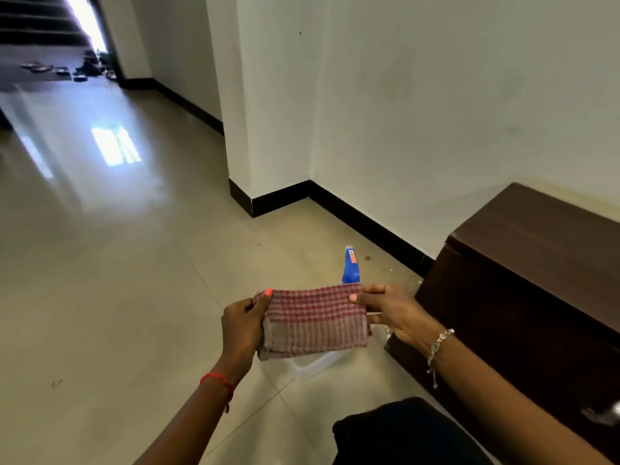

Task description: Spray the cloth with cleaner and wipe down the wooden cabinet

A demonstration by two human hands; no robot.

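A folded red-and-white checked cloth (313, 322) is held flat between both hands, above the floor. My left hand (240, 327) pinches its left edge and my right hand (389, 312) pinches its right edge. Behind and under the cloth stands a spray bottle: its blue trigger head (350, 266) sticks up above the cloth's top edge and its clear base (312, 365) shows below. The dark wooden cabinet (523, 297) sits low on the floor to the right, against the wall, close to my right forearm.
Glossy beige floor tiles (117, 280) stretch to the left and far into a hallway. A white wall with black skirting (362, 223) runs behind the bottle, with a jutting corner (241, 196). Dark clothing over my knee (402, 431) fills the bottom. Shoes (67, 70) lie far away.
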